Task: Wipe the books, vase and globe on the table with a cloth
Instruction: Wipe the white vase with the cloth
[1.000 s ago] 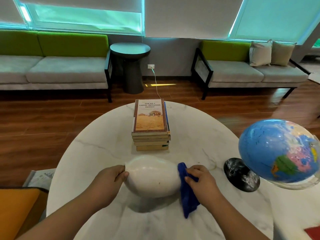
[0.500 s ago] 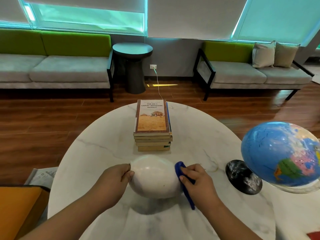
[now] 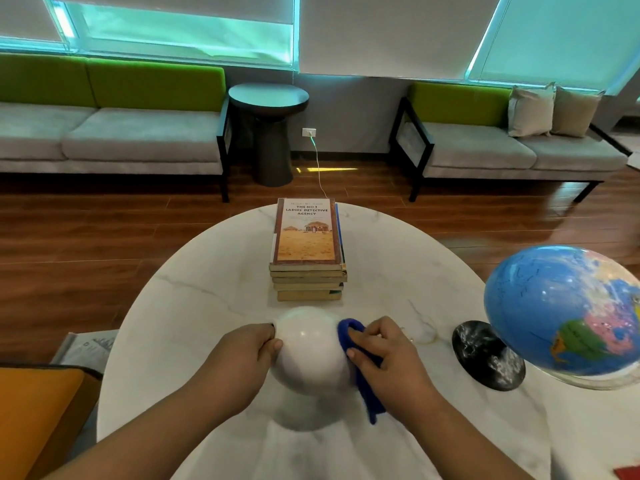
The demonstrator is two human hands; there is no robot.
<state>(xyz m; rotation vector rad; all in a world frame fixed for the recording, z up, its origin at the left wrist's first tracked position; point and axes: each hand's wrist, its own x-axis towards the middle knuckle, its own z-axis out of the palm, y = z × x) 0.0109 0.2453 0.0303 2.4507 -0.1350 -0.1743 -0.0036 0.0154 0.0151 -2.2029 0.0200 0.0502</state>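
Note:
A round white vase (image 3: 310,351) is held a little above the white marble table (image 3: 194,306), its shadow below it. My left hand (image 3: 242,358) grips its left side. My right hand (image 3: 384,355) holds a blue cloth (image 3: 362,372) pressed against the vase's right side, with the cloth's tail hanging down. A stack of several books (image 3: 306,251) lies behind the vase at the table's middle. The blue globe (image 3: 561,313) tilts over its black marbled base (image 3: 488,355) at the right.
An orange cushioned seat (image 3: 31,417) and some papers (image 3: 86,348) sit at the lower left. Beyond the table are wooden floor, two grey-and-green sofas and a dark round side table (image 3: 270,129). A red item (image 3: 628,474) shows at the bottom right corner.
The vase has turned from lying sideways to a rounder end-on view. My right hand has slid the cloth up and round its right side. My left hand keeps its grip.

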